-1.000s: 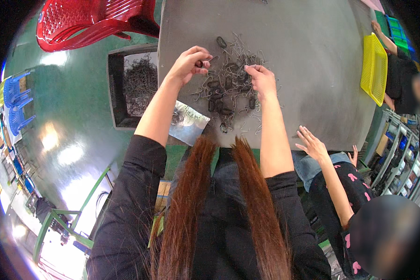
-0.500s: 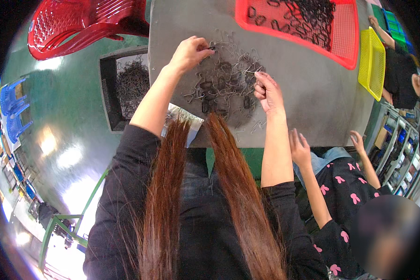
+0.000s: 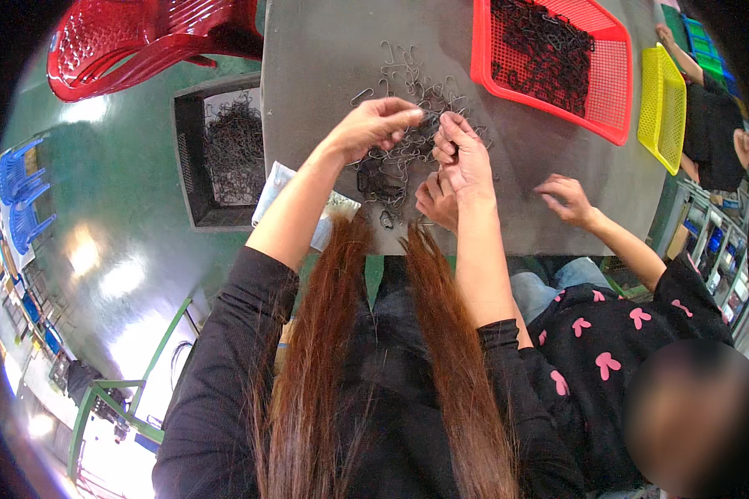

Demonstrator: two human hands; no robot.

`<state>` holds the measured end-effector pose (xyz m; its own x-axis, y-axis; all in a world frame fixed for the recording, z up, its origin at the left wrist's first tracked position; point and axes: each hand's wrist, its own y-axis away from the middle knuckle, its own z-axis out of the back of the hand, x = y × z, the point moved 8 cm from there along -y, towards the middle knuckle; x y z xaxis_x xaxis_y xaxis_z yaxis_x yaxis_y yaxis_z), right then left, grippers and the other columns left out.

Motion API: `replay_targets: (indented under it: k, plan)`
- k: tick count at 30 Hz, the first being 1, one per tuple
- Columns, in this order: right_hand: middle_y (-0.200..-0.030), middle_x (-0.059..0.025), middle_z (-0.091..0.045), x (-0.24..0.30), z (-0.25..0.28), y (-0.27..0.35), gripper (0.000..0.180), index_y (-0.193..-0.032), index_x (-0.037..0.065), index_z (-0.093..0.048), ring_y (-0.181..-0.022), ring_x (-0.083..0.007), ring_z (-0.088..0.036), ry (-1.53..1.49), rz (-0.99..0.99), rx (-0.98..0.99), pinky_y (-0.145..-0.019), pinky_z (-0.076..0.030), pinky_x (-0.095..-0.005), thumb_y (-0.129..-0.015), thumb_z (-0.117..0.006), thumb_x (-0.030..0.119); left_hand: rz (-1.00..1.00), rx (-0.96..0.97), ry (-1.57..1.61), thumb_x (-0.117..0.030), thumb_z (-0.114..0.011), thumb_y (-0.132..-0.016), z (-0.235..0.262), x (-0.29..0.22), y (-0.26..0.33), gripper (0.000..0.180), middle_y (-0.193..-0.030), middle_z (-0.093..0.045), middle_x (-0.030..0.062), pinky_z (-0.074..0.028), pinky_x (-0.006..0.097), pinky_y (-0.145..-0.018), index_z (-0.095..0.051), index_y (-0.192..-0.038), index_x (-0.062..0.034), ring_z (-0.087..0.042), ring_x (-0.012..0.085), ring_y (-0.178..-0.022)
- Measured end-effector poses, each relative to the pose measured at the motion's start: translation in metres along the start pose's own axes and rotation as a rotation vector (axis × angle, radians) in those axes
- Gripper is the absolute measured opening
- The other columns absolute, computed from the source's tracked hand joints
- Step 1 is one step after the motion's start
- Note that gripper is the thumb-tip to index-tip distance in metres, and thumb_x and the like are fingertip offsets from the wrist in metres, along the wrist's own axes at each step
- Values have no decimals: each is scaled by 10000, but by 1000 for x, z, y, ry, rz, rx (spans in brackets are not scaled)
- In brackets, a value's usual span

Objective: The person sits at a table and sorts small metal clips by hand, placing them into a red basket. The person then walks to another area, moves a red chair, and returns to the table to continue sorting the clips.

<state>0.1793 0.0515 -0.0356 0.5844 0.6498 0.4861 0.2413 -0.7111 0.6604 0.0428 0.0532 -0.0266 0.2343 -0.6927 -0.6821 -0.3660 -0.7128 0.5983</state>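
Many wire hooks (image 3: 409, 150) partly hidden | left hand (image 3: 376, 127), right hand (image 3: 464, 156): fingers pressed together (contents unclear)

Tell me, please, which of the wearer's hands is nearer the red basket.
Right: in view, the right hand is below and left of the red basket; the left hand, farther left.

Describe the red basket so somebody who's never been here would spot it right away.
Start at the big grey table and look past the loose pile of wire hooks, toward the far right. A red mesh basket sits there. Unlike the narrower yellow basket to its right, it's red and holds a heap of dark pieces.
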Motion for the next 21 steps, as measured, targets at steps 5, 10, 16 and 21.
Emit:
replay_targets:
  k: [5,10,16,21]
  plan:
    - [-639,35,-425,-9,-18,-3,106,-883,117,-547,-498,-52,-352,-235,56,-27,-394,-232,-173,-819,-629,137,-26,-8,96,-215,-625,-827,-1,14,1,192,-773,-588,-12,-399,182,-508,-592,-919,-50,-488,39,-594]
    - [-644,51,-448,0,-9,6,282,-958,75,-549,-530,-37,-382,411,237,-378,-443,-276,-188,-759,-705,199,-7,-159,535,-169,-564,-858,25,21,7,112,-815,-599,28,-482,228,-569,-570,-883,-60,-554,97,-665]
    - [-636,-10,-531,-3,-35,12,187,-858,56,-596,-587,-123,-495,1082,419,-362,-569,-408,-287,-788,-645,223,-136,-226,547,-117,-537,-861,50,10,21,106,-827,-615,61,-505,235,-581,-575,-913,-32,-584,121,-667]
    - [-899,-103,-603,5,-67,-10,278,-1021,126,-527,-852,-289,-595,1718,591,-241,-719,-464,-412,-778,-627,216,-188,-223,355,-75,-477,-884,75,9,44,158,-983,-608,121,-538,269,-711,-536,-1014,-8,-628,198,-862]
